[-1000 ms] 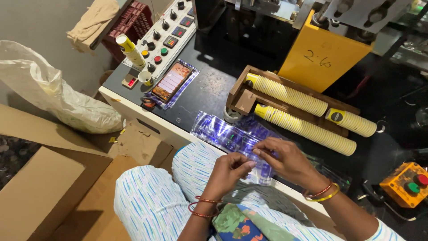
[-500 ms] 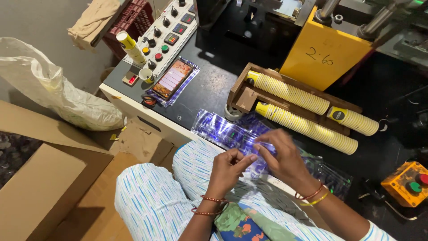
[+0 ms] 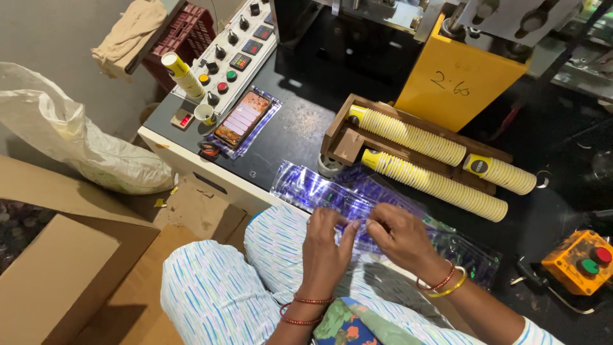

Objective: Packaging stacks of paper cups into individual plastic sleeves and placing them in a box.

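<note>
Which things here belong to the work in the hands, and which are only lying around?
In use:
left hand
right hand
clear printed plastic sleeve
stacked yellow paper cups

Lying about:
phone
white sack
cardboard box
orange button box

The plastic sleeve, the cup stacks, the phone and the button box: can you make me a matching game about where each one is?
Things:
1. printed plastic sleeve
2. stacks of paper cups
3. phone
4. orange button box

Places:
A. beside the control panel
B. in the wooden tray
C. far right on the dark table
D. between both hands

Pairs: 1-D, 2-B, 3-A, 4-C
</note>
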